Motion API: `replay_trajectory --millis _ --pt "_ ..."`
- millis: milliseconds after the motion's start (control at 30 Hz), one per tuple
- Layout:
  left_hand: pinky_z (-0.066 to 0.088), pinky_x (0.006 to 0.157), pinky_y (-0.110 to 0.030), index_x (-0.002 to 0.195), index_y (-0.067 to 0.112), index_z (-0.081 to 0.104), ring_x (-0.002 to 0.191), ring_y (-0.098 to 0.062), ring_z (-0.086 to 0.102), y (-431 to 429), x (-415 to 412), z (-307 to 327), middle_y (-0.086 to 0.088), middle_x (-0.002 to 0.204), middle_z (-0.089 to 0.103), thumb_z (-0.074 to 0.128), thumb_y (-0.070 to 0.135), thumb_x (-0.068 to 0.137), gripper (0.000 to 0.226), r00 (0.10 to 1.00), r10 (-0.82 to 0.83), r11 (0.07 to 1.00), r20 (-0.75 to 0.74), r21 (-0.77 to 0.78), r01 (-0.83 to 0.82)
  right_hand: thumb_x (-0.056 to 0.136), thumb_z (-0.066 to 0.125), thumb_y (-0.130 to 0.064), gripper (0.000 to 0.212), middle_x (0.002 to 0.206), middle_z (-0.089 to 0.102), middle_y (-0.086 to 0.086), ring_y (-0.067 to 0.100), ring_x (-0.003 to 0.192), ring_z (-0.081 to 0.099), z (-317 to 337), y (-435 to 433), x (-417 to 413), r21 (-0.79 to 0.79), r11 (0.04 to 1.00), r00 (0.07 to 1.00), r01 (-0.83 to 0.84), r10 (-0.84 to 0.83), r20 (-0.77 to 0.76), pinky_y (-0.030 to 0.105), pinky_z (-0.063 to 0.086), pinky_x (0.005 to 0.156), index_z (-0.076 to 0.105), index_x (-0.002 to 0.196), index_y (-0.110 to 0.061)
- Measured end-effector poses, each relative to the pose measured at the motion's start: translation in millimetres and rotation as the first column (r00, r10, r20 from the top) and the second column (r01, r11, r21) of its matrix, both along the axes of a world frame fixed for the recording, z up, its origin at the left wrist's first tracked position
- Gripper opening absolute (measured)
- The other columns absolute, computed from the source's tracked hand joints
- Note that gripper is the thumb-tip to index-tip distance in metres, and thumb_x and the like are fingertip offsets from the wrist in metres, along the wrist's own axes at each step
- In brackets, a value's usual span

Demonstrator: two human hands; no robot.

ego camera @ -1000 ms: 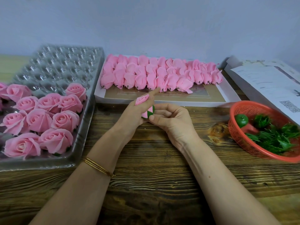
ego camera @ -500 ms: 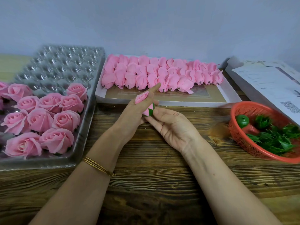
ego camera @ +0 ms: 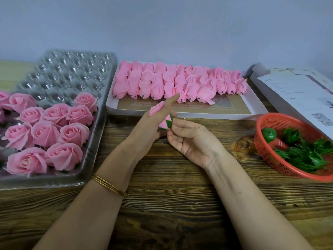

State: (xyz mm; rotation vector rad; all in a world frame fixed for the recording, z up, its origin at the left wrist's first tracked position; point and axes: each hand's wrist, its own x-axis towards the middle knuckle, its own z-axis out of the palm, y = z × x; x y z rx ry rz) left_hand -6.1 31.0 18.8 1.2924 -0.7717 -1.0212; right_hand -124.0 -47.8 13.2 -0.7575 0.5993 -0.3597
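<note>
Since the earlier frames the right hand [ego camera: 192, 141] has rolled over from knuckles-up to palm-up; the left hand [ego camera: 149, 130] has barely shifted. From my remote seat, near to far: wooden table [ego camera: 171, 204], then thin gold bangles [ego camera: 108, 184] on the left wrist, number unclear. Mid-table, the left hand grips one rose bud [ego camera: 164, 123] with curled fingers and a straight index finger, and one loose petal [ego camera: 156, 108] is tucked among its upper fingers. The right thumb and fingertips pinch the bud's green base. Two hands, one bud, held just above the table. Left: clear tray [ego camera: 86, 166] with finished roses [ego camera: 63, 156], ten whole and more cut off at the edge. Right: one orange basket [ego camera: 262, 148] with one round green base [ego camera: 268, 135] and a pile of green sepals [ego camera: 304, 156] I can't count. Far: one white box [ego camera: 180, 114] with rows of petal bundles [ego camera: 180, 82], too overlapped to count. Far right: papers [ego camera: 297, 91].
</note>
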Motion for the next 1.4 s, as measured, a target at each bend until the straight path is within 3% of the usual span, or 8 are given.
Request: replay_trajectory --millis 300,533,767,900,1033,1200,1300,1400 --pt "0.052 0.091 -0.031 0.118 0.050 0.067 0.097 -0.011 0.060 1.9 1.2 -1.9 0.003 0.109 0.060 0.053 0.055 0.081 0.039 0.998 -0.056 0.998 -0.004 -0.035 0.056 0.089 0.051 0.013 0.024 0.074 0.068 0.008 0.011 0.063 0.064 0.1 1.1 0.5 -0.158 0.987 1.000 -0.024 0.021 -0.016 0.022 0.058 0.065 0.070 0.100 0.002" --pt "0.053 0.098 -0.034 0.123 0.046 0.066 0.114 -0.019 0.062 2.7 1.2 -2.5 0.000 0.119 0.060 0.051 0.052 0.085 0.041 0.996 -0.088 0.995 0.013 -0.034 0.089 0.071 0.068 -0.003 0.023 0.084 0.074 0.011 0.016 0.074 0.071 1.2 -2.1 -4.8 -0.208 0.976 0.997 -0.069 0.074 0.017 0.025 0.060 0.072 0.077 0.092 -0.005" --pt "0.045 0.109 -0.040 0.131 0.047 0.060 0.129 -0.018 0.055 3.3 3.0 -6.5 0.002 0.136 0.059 0.051 0.054 0.093 0.040 0.989 -0.135 0.990 0.057 -0.038 0.137 0.069 0.069 0.002 0.040 0.110 0.072 0.019 0.030 0.089 0.073 0.5 -2.3 -5.7 -0.242 0.969 0.997 -0.049 0.064 0.054 0.031 0.061 0.080 0.069 0.109 0.004" --pt "0.038 0.114 -0.046 0.131 0.052 0.058 0.135 -0.010 0.049 3.8 4.2 -5.4 0.016 0.147 0.051 0.049 0.055 0.091 0.041 0.980 -0.188 0.982 0.065 -0.023 0.190 0.068 0.069 0.003 0.047 0.100 0.073 0.019 0.030 0.090 0.071 0.5 -1.9 -5.5 -0.234 0.971 0.995 -0.049 0.067 0.068 0.031 0.060 0.082 0.068 0.114 0.002" --pt "0.040 0.113 -0.044 0.129 0.049 0.061 0.133 -0.013 0.051 4.2 4.6 -3.4 0.007 0.144 0.055 0.052 0.052 0.090 0.041 0.980 -0.199 0.980 0.016 -0.006 0.199 0.067 0.068 0.003 0.046 0.097 0.074 0.018 0.029 0.092 0.070 2.0 -1.0 -4.6 -0.247 0.966 0.993 -0.073 0.092 0.068 0.031 0.059 0.083 0.067 0.113 0.004" --pt "0.051 0.102 -0.040 0.130 0.026 0.066 0.123 -0.022 0.061 2.2 2.6 -2.7 -0.009 0.133 0.063 0.064 0.043 0.087 0.046 0.986 -0.109 0.994 -0.128 0.005 0.110 0.066 0.069 0.002 0.040 0.091 0.074 0.017 0.024 0.082 0.072 1.8 1.1 -1.9 -0.244 0.969 0.994 -0.028 0.052 0.093 0.028 0.060 0.080 0.069 0.106 0.006" --pt "0.058 0.087 -0.033 0.119 0.015 0.068 0.110 -0.021 0.068 0.7 4.1 -3.8 -0.007 0.116 0.072 0.071 0.037 0.080 0.045 0.979 -0.048 0.999 -0.197 -0.007 0.047 0.066 0.069 0.003 0.034 0.088 0.074 0.016 0.022 0.081 0.072 1.4 1.4 -0.6 -0.241 0.970 0.993 0.031 -0.002 0.119 0.030 0.059 0.084 0.071 0.099 0.005" --pt "0.057 0.087 -0.031 0.110 0.015 0.069 0.107 -0.018 0.069 1.2 6.3 -7.0 -0.003 0.109 0.075 0.073 0.033 0.076 0.039 0.978 -0.051 0.998 -0.201 -0.032 0.046 0.066 0.068 0.003 0.033 0.085 0.074 0.015 0.021 0.079 0.072 1.1 1.2 0.9 -0.208 0.973 0.988 0.105 -0.078 0.135 0.027 0.060 0.080 0.069 0.099 0.005"
